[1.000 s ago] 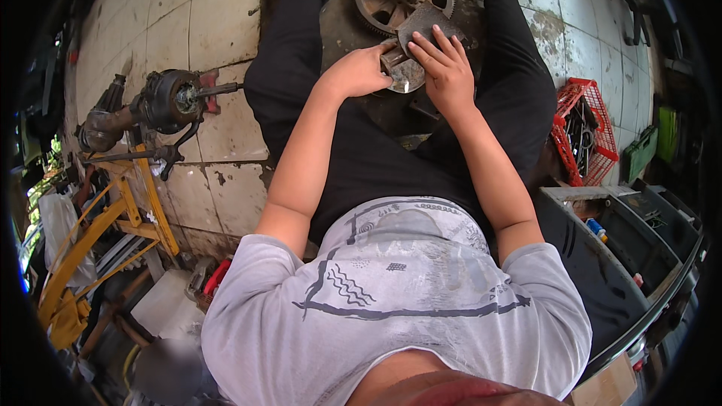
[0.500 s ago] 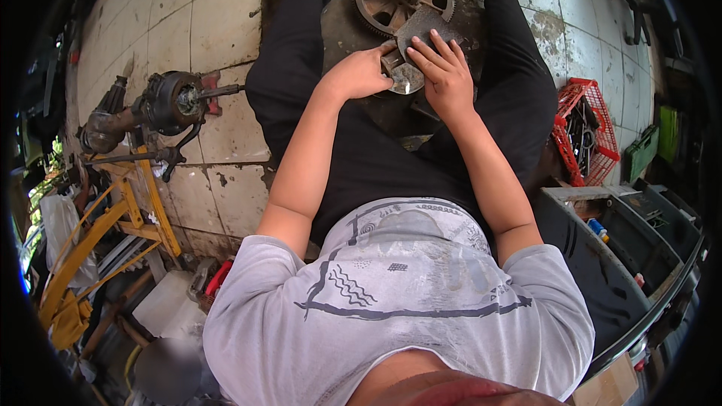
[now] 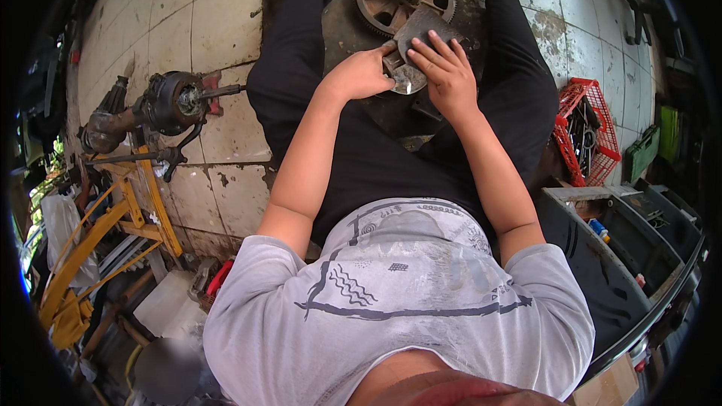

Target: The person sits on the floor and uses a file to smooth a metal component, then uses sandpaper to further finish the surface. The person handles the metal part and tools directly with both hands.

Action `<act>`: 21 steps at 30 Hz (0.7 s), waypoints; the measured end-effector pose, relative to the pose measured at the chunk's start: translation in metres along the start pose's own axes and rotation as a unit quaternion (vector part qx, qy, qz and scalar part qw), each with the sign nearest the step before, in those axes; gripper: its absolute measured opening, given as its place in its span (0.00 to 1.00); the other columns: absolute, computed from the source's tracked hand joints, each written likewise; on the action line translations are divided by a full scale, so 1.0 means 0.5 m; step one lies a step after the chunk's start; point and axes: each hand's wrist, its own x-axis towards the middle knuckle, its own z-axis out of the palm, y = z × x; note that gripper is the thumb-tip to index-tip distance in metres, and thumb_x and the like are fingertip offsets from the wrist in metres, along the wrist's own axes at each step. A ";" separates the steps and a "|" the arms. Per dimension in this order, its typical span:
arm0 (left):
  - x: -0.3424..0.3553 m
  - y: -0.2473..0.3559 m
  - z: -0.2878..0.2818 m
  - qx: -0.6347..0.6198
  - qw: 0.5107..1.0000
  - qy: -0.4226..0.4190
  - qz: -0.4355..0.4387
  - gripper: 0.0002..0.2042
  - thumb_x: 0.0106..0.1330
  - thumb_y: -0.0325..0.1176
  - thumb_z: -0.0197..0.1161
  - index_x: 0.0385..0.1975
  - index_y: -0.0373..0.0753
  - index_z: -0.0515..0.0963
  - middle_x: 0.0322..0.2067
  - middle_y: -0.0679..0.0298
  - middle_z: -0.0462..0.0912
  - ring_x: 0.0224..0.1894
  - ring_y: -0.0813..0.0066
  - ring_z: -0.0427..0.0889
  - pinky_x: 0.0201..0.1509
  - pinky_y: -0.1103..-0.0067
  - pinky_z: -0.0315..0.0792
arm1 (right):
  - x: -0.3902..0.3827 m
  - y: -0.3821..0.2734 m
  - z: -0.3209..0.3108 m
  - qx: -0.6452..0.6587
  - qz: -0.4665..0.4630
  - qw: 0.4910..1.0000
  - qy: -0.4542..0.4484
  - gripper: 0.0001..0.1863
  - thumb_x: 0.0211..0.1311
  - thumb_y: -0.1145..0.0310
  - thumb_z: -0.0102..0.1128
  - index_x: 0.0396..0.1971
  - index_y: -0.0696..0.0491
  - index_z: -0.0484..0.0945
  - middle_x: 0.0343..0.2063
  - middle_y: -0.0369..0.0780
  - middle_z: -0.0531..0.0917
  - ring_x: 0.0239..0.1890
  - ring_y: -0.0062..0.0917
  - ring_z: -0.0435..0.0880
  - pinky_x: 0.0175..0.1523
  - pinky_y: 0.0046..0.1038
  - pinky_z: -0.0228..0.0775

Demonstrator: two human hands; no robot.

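My left hand (image 3: 358, 75) is closed around the left side of a round metal part (image 3: 408, 81), which has a shiny lower face and a short cylindrical section. A dark grey, rough-looking sheet, apparently sandpaper (image 3: 416, 28), lies over the part's upper right. My right hand (image 3: 451, 84) holds the sheet against the part, its fingers stretched across the top; the thumb is hidden. Just beyond both hands, between my feet, lies a rusty toothed flywheel (image 3: 371, 1) with spokes. The sheet overlaps its near rim in this view.
To the left, a greasy axle housing (image 3: 171, 103) rests near a yellow metal frame (image 3: 154, 203). On the right are a red plastic basket (image 3: 562, 126) of tools and a dark, divided toolbox (image 3: 594, 267). Worn white tiles (image 3: 226, 26) cover the floor.
My right hand has shifted slightly to the right over the sheet. My left hand keeps its grip on the metal part, almost unmoved.
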 end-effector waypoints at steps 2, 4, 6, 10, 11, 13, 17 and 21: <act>0.005 0.002 0.000 0.010 1.000 -0.009 -0.013 0.36 0.61 0.37 0.72 0.71 0.31 0.74 0.57 0.41 0.88 0.61 0.46 0.87 0.65 0.63 0.80 | 0.001 0.007 0.001 -0.022 0.025 0.999 0.013 0.27 0.62 0.76 0.67 0.59 0.39 0.90 0.66 0.27 0.87 0.76 0.32 0.78 0.80 0.50 0.65; 0.004 0.001 -0.001 0.000 1.000 -0.013 -0.019 0.36 0.61 0.37 0.72 0.71 0.31 0.75 0.57 0.42 0.88 0.61 0.45 0.87 0.65 0.62 0.80 | -0.008 -0.016 -0.007 0.029 -0.046 0.998 -0.020 0.27 0.63 0.77 0.66 0.60 0.39 0.90 0.67 0.28 0.87 0.76 0.33 0.77 0.79 0.51 0.65; -0.009 0.005 -0.003 -0.029 0.999 -0.008 -0.019 0.35 0.61 0.38 0.72 0.70 0.32 0.76 0.57 0.42 0.88 0.61 0.45 0.86 0.64 0.62 0.80 | -0.009 -0.027 -0.014 0.043 -0.081 0.995 -0.042 0.27 0.63 0.77 0.66 0.61 0.39 0.89 0.67 0.28 0.86 0.77 0.34 0.77 0.79 0.51 0.65; 0.002 -0.005 0.005 0.004 1.000 0.020 0.004 0.32 0.61 0.39 0.73 0.65 0.32 0.79 0.57 0.44 0.89 0.61 0.45 0.87 0.64 0.62 0.81 | 0.000 0.011 0.011 -0.027 0.028 0.999 0.014 0.26 0.63 0.76 0.66 0.60 0.38 0.90 0.68 0.27 0.86 0.76 0.30 0.77 0.80 0.50 0.64; 0.005 -0.006 0.002 0.009 1.000 0.009 -0.001 0.31 0.61 0.39 0.73 0.65 0.32 0.79 0.57 0.44 0.89 0.61 0.45 0.87 0.64 0.62 0.81 | -0.002 0.003 0.009 -0.002 -0.007 1.000 -0.002 0.26 0.63 0.77 0.66 0.60 0.38 0.90 0.68 0.27 0.86 0.76 0.31 0.77 0.80 0.51 0.64; 0.007 -0.005 0.000 0.011 1.000 0.000 -0.006 0.31 0.60 0.39 0.73 0.64 0.32 0.79 0.56 0.43 0.89 0.60 0.45 0.87 0.64 0.62 0.81 | -0.013 -0.019 0.001 0.048 -0.077 0.995 -0.033 0.26 0.65 0.77 0.65 0.60 0.39 0.89 0.68 0.28 0.86 0.77 0.33 0.77 0.80 0.53 0.63; 0.000 0.003 0.000 0.006 1.000 0.005 -0.011 0.32 0.60 0.38 0.73 0.65 0.31 0.78 0.56 0.43 0.89 0.60 0.44 0.87 0.63 0.62 0.81 | -0.004 0.006 0.008 -0.018 0.028 0.999 0.010 0.27 0.62 0.76 0.67 0.61 0.38 0.89 0.67 0.27 0.86 0.76 0.31 0.77 0.80 0.51 0.64; -0.004 0.001 0.000 -0.022 1.000 -0.006 -0.019 0.33 0.61 0.38 0.73 0.66 0.31 0.78 0.56 0.43 0.89 0.60 0.45 0.87 0.64 0.62 0.81 | -0.016 -0.025 -0.001 0.068 -0.074 0.995 -0.029 0.28 0.62 0.78 0.66 0.61 0.39 0.89 0.68 0.28 0.86 0.77 0.33 0.76 0.80 0.54 0.62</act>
